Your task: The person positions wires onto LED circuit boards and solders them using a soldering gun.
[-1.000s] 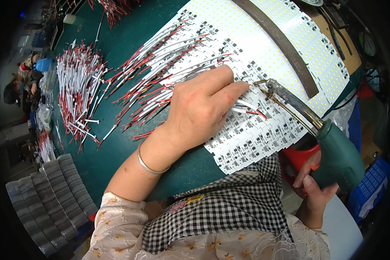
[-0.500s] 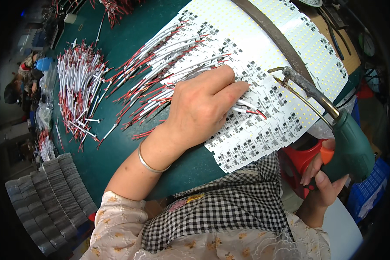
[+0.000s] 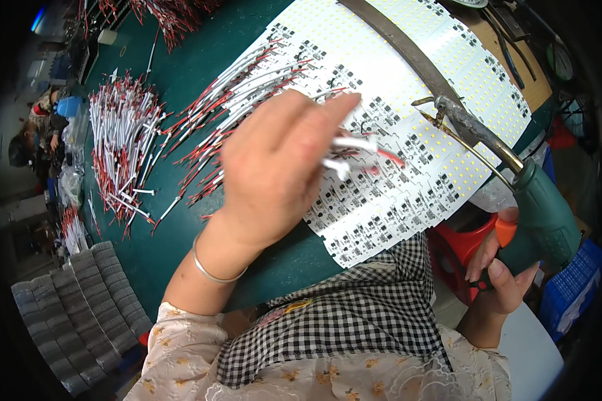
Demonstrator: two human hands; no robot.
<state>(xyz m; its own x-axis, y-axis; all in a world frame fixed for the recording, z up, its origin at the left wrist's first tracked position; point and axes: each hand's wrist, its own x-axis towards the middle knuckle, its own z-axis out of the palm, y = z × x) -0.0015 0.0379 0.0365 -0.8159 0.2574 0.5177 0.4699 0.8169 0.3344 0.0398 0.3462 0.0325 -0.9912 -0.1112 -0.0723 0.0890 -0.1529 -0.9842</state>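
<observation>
One sheet [image 3: 381, 214]: white and flat on the green bench [image 3: 274, 271], with dark parts printed or mounted toward its near and left side and yellow dots in rows farther off; seams divide it into small boards.
Wires [image 3: 351, 144]: white and red, blurred, poking out from under my left hand over the sheet.
Fanned wires [image 3: 247, 77]: in slanting bunches, from the sheet's left part out onto the bench.
Pile [image 3: 124, 134]: more white and red leads, left of the sheet.
Left hand [image 3: 267, 167]: fingers curled over the wires, gripping them; I cannot see the pinch itself.
Right hand [image 3: 505, 271]: I have it wrapped around the iron [image 3: 545, 217], green-bodied with an orange trigger [image 3: 506, 232].
Tip [image 3: 425, 103]: above the sheet, just beside the dark bar [image 3: 408, 53] lying across it; I cannot judge its height.
Since the last frames: my left hand has moved left and smears with motion; the tip, at my fingertips a second ago, now stands well apart from them.
</observation>
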